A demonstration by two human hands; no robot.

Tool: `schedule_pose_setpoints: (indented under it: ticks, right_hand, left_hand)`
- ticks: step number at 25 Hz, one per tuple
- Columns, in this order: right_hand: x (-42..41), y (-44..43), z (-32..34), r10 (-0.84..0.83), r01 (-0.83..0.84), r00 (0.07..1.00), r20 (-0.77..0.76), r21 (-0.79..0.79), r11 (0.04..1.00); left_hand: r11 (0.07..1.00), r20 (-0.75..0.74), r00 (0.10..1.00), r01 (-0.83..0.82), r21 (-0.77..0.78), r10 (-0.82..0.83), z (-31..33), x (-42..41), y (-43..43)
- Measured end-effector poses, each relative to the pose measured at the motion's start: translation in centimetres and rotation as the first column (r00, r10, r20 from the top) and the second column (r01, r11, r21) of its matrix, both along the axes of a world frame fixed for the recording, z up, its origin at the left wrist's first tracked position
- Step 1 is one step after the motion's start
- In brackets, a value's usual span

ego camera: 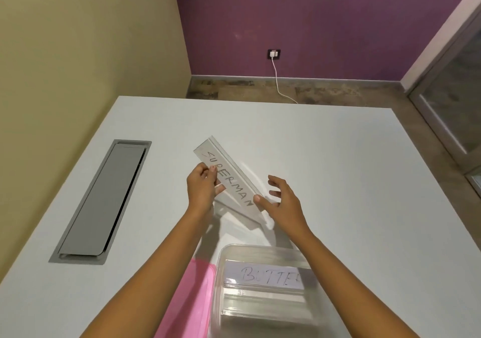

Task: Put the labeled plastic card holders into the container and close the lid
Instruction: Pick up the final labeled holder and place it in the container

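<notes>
White table, left hand pinching SUPERMAN holder, container nearby

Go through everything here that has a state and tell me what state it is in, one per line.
SUPERMAN card holder: lifted, tilted, held.
Left hand: pinching the holder's edge.
Right hand: fingers spread, thumb on the holder's near end.
Container: open, BUTTE... holder inside.
Pink lid: off, beside the container.
Desk cable hatch: shut.
Wall charger: plugged in.

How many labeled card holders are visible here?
2: the SUPERMAN holder held above the table, and the BUTTER holder inside the container; more may lie beneath it.
</notes>
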State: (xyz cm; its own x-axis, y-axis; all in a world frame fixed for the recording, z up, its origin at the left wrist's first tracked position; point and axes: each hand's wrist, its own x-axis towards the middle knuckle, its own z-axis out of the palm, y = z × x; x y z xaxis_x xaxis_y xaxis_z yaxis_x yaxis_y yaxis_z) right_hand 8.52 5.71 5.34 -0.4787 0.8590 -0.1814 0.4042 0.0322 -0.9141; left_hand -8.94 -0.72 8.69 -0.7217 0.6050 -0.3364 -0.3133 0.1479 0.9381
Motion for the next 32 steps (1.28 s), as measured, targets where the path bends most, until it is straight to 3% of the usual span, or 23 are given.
schedule_pose_setpoints:
  ticks: [6,12,14,17,19,21,23,24,25,29,32]
  right_hand:
    - [4.1,-2.1,1.3,0.116,-0.117,0.993,-0.035,-0.048,0.992]
    - [8.3,-3.5,3.0,0.396,-0.384,0.917,0.055,-0.159,0.910]
    - [9.6,-4.1,3.3,0.436,-0.420,0.897,0.075,-0.165,0.892]
    - [11.5,-5.1,3.2,0.476,-0.453,0.875,0.089,-0.197,0.869]
    - [12.7,-5.8,3.1,0.491,-0.464,0.868,0.074,-0.228,0.856]
    - [13.5,-6.5,2.8,0.484,-0.453,0.871,0.079,-0.248,0.856]
    - [14.2,-7.2,2.4,0.509,-0.476,0.855,0.093,-0.248,0.844]
    - [14.5,-7.5,2.1,0.528,-0.492,0.843,0.105,-0.244,0.835]
    - [14.7,-7.9,1.9,0.541,-0.503,0.832,0.126,-0.241,0.830]
    - [15.1,-9.1,0.6,0.590,-0.561,0.755,0.286,-0.185,0.807]
    - [15.0,-9.4,-0.5,0.625,-0.628,0.664,0.411,-0.147,0.764]
  left_hand:
    - [0.985,0.241,0.970,0.000,0.171,-0.042,-0.1,4.1,-4.9]
    - [0.951,0.341,0.929,0.035,0.306,-0.144,-0.5,7.1,-9.0]
    - [0.975,0.228,0.969,0.044,0.218,-0.095,-0.5,7.7,-10.2]
    - [0.997,-0.169,0.983,0.063,-0.040,-0.069,-0.5,8.1,-11.8]
    - [0.972,-0.473,0.852,0.163,-0.166,-0.224,-0.7,8.2,-12.9]
    - [0.901,-0.699,0.568,0.272,-0.339,-0.434,-1.0,8.2,-14.0]
    - [0.797,-0.787,0.194,0.316,-0.514,-0.585,-1.6,8.4,-15.0]
    - [0.746,-0.775,0.061,0.327,-0.580,-0.629,-2.0,8.7,-15.5]
    - [0.708,-0.757,-0.013,0.345,-0.617,-0.654,-2.3,9.1,-15.9]
    - [0.628,-0.726,-0.087,0.439,-0.643,-0.682,-3.5,10.5,-17.0]
    - [0.591,-0.687,-0.094,0.436,-0.679,-0.720,-4.5,10.8,-17.4]
